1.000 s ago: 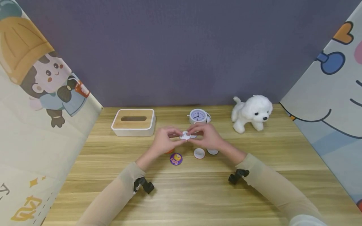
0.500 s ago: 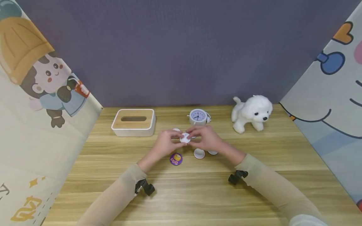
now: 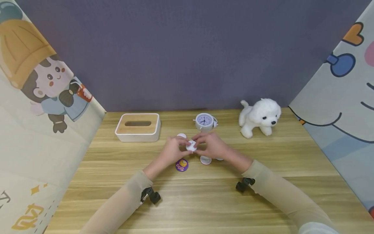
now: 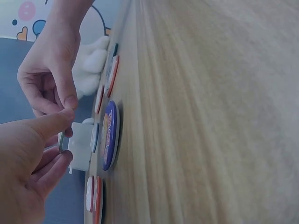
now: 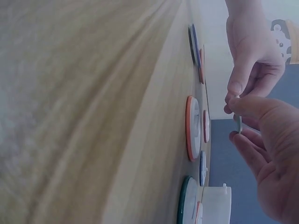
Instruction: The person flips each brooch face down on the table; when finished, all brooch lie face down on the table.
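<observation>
Thumbs and fingers of my left hand [image 3: 174, 149] and right hand [image 3: 214, 146] pinch a small round badge [image 3: 191, 146] from opposite sides, raised over the table. Its white side faces up in the head view; both wrist views show it nearly edge-on, thin, between the fingertips. Below my left hand lies a purple badge [image 3: 182, 165] with a yellow cartoon figure. A white-backed badge [image 3: 205, 160] lies nearer my right hand, orange-rimmed in the right wrist view. Another badge [image 3: 181, 135] shows behind my left hand. My right hand mostly hides a green-rimmed badge [image 5: 188, 200].
At the back left stands a white tissue box [image 3: 138, 127] with a wooden lid. A white alarm clock [image 3: 204, 121] is just behind the hands. Farther right stands a white plush dog [image 3: 260, 117]. The wooden table [image 3: 193, 201] meets a dark back wall [image 3: 187, 55].
Both hands have come slightly toward me with the badge, and its white side now shows more fully. The badge behind my left hand has come into sight.
</observation>
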`<act>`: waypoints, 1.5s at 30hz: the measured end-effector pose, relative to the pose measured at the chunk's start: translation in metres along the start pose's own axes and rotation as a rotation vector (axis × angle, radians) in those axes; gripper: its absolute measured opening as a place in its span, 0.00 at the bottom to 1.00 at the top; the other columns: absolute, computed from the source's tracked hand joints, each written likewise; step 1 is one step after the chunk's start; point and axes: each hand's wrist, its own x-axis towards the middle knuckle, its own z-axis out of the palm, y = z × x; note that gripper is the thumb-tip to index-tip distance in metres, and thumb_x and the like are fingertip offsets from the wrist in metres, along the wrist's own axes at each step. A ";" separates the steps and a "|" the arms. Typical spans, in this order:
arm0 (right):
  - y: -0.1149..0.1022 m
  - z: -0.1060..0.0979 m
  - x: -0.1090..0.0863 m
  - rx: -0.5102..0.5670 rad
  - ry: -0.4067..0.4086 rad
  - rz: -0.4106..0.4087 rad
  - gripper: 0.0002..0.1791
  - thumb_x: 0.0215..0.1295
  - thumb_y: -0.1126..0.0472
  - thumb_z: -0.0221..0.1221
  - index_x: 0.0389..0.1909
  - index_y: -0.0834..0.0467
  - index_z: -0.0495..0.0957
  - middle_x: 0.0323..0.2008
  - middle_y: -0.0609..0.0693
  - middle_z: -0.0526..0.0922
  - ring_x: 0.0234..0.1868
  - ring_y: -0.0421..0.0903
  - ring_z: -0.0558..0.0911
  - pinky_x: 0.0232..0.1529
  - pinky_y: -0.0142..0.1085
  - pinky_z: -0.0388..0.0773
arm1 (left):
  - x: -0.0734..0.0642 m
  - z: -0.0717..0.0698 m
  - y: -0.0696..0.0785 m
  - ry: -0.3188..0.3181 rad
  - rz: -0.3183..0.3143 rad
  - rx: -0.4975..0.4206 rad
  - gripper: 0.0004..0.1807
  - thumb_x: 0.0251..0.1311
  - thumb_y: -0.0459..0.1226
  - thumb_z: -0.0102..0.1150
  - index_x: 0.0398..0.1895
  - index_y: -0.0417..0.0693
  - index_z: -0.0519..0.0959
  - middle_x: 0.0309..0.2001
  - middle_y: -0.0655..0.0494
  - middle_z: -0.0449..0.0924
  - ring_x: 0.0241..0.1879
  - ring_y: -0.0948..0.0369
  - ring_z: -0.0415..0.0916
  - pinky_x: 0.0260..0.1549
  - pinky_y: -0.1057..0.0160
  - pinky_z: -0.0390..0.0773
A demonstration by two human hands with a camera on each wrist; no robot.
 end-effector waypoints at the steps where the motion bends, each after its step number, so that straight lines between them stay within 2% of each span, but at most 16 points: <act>1: 0.000 0.001 0.000 -0.004 -0.004 0.004 0.08 0.56 0.60 0.78 0.35 0.54 0.90 0.54 0.55 0.91 0.56 0.53 0.89 0.62 0.48 0.86 | 0.000 0.000 0.000 -0.004 0.002 0.010 0.17 0.51 0.39 0.84 0.42 0.41 0.91 0.45 0.47 0.93 0.47 0.53 0.91 0.55 0.54 0.88; 13: -0.001 0.009 0.001 -0.005 -0.044 0.025 0.08 0.55 0.60 0.78 0.34 0.53 0.88 0.50 0.52 0.91 0.54 0.51 0.89 0.62 0.47 0.86 | -0.002 0.003 0.000 -0.069 -0.015 0.065 0.18 0.53 0.39 0.83 0.45 0.40 0.90 0.46 0.47 0.93 0.54 0.50 0.88 0.64 0.50 0.84; 23: -0.001 0.013 0.002 0.032 -0.087 0.060 0.08 0.54 0.62 0.78 0.33 0.53 0.88 0.48 0.51 0.91 0.50 0.47 0.89 0.56 0.40 0.88 | -0.004 0.008 -0.002 -0.089 -0.001 0.058 0.15 0.53 0.37 0.82 0.42 0.40 0.91 0.44 0.47 0.93 0.51 0.50 0.89 0.60 0.52 0.86; 31: 0.000 0.017 0.003 0.059 -0.110 0.068 0.08 0.53 0.63 0.78 0.33 0.53 0.88 0.46 0.48 0.91 0.46 0.43 0.88 0.51 0.32 0.87 | -0.005 0.010 -0.001 -0.128 -0.036 0.063 0.14 0.53 0.37 0.82 0.42 0.40 0.91 0.43 0.48 0.93 0.47 0.53 0.90 0.54 0.56 0.89; 39: 0.001 0.020 0.004 0.049 -0.113 0.055 0.08 0.52 0.64 0.77 0.32 0.54 0.88 0.43 0.48 0.90 0.41 0.41 0.86 0.46 0.29 0.86 | -0.005 0.013 -0.001 -0.124 -0.034 0.105 0.13 0.52 0.38 0.82 0.39 0.42 0.91 0.39 0.51 0.93 0.42 0.56 0.88 0.49 0.57 0.89; 45: 0.001 0.020 0.004 0.050 -0.114 0.070 0.08 0.52 0.64 0.78 0.32 0.55 0.88 0.43 0.49 0.91 0.41 0.41 0.86 0.45 0.29 0.86 | -0.004 0.014 0.000 -0.127 -0.052 0.107 0.12 0.52 0.37 0.82 0.37 0.43 0.91 0.38 0.52 0.93 0.42 0.55 0.88 0.50 0.55 0.88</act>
